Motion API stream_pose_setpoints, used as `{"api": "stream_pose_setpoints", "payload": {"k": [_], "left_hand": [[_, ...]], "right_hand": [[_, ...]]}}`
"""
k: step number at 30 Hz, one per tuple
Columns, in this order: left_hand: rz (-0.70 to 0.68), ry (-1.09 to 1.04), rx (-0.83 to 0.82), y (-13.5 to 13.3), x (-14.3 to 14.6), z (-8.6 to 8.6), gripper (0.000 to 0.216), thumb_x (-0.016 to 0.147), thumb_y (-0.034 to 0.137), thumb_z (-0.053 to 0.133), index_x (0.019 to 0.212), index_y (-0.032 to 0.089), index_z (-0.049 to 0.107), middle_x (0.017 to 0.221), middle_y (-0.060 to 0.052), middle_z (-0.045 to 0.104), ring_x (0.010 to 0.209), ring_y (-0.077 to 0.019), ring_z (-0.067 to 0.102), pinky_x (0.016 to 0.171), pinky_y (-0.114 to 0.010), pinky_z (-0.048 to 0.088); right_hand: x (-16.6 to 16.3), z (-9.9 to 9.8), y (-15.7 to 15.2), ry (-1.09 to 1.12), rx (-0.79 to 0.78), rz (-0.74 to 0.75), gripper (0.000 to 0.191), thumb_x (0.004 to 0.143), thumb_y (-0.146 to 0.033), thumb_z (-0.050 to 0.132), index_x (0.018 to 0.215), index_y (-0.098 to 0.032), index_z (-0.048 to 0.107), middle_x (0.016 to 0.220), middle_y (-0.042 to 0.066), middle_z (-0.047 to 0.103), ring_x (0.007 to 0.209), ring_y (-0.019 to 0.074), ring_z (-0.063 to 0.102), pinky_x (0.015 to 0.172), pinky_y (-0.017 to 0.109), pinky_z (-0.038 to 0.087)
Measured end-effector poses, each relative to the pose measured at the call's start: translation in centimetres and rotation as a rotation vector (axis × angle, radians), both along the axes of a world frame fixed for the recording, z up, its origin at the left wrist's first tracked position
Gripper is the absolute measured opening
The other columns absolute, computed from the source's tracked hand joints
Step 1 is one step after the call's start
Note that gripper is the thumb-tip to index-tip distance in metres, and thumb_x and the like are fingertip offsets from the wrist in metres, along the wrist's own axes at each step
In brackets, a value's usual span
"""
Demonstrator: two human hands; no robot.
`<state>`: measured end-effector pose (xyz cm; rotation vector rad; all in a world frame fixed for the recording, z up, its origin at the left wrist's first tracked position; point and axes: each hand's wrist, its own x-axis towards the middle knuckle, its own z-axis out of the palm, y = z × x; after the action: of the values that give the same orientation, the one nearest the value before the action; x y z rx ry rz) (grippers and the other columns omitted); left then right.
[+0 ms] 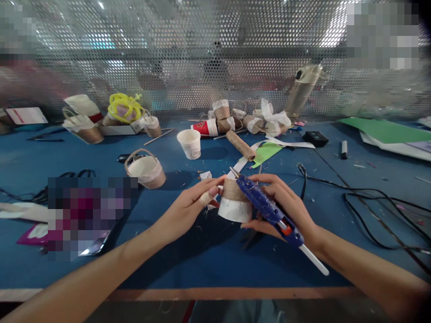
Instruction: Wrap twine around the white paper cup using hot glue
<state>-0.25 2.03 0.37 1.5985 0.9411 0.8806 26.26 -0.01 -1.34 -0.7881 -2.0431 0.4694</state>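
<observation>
Between my two hands is an upside-down white paper cup (235, 211), its upper part wound with brown twine (230, 190). My left hand (190, 199) grips the cup's left side, fingers along the twine and thumb bent against it; one finger or thumb wears a bandage-like strip. My right hand (292, 202) holds a blue glue gun (259, 197) that slants across the cup, nozzle pointing up-left above the cup's top. A white glue stick (314, 260) sticks out of the gun's rear. The right fingertips are also at the cup's right side; the gun partly hides them.
A twine roll (240, 146) lies beyond the cup on white ribbon and green paper (267, 154). Farther off stand a plain paper cup (189, 146) and a handled twine-wrapped cup (153, 175). Several decorated cups line the perforated screen near a bottle (301, 92). Black cables (367, 224) sprawl right.
</observation>
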Motion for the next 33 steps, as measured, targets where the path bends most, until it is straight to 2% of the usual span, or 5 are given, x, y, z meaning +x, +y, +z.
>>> {"api": "stream_pose_setpoints", "payload": {"k": [6, 14, 20, 25, 33], "left_hand": [[0.070, 0.022, -0.041, 0.0, 0.0, -0.2, 0.042, 0.099, 0.051, 0.063, 0.136, 0.033, 0.070, 0.144, -0.003, 0.070, 0.112, -0.0251, 0.069, 0.090, -0.034, 0.060], [0.169, -0.084, -0.106, -0.5, 0.5, -0.1, 0.038, 0.090, 0.048, 0.076, 0.126, 0.037, 0.076, 0.137, 0.000, 0.075, 0.119, -0.0280, 0.068, 0.094, -0.037, 0.059], [0.093, -0.177, -0.154, -0.8, 0.4, -0.6, 0.045, 0.100, 0.058, 0.057, 0.133, 0.032, 0.074, 0.139, -0.006, 0.073, 0.128, -0.0314, 0.064, 0.099, -0.042, 0.056], [-0.013, -0.149, -0.200, -1.2, 1.0, -0.3, 0.057, 0.089, 0.048, 0.077, 0.143, 0.033, 0.064, 0.149, -0.004, 0.066, 0.141, -0.0338, 0.055, 0.114, -0.044, 0.047], [0.040, -0.289, -0.377, -1.3, 1.1, 0.2, 0.066, 0.079, 0.044, 0.085, 0.139, 0.031, 0.060, 0.140, -0.005, 0.068, 0.130, -0.0330, 0.062, 0.099, -0.037, 0.055]], "right_hand": [[-0.2, 0.2, 0.1, 0.004, 0.029, -0.002, 0.053, 0.072, -0.027, 0.095, 0.102, -0.025, 0.052, 0.136, 0.014, 0.061, 0.106, 0.0253, 0.072, 0.069, 0.030, 0.063], [-0.3, 0.2, 0.0, -0.011, 0.069, -0.018, 0.048, 0.076, -0.030, 0.092, 0.101, -0.025, 0.052, 0.136, 0.014, 0.062, 0.118, 0.0288, 0.069, 0.076, 0.033, 0.064], [-0.5, 0.1, 0.0, -0.032, 0.079, -0.018, 0.050, 0.074, -0.033, 0.093, 0.100, -0.025, 0.051, 0.135, 0.014, 0.063, 0.120, 0.0300, 0.069, 0.083, 0.036, 0.064], [-1.0, 0.2, -0.2, -0.026, 0.101, 0.040, 0.051, 0.076, -0.032, 0.093, 0.104, -0.025, 0.051, 0.135, 0.016, 0.063, 0.122, 0.0279, 0.069, 0.091, 0.036, 0.062], [-0.5, 0.7, -0.5, -0.020, 0.121, -0.035, 0.039, 0.083, -0.029, 0.087, 0.103, -0.025, 0.053, 0.140, 0.013, 0.063, 0.126, 0.0260, 0.067, 0.098, 0.037, 0.059]]}}
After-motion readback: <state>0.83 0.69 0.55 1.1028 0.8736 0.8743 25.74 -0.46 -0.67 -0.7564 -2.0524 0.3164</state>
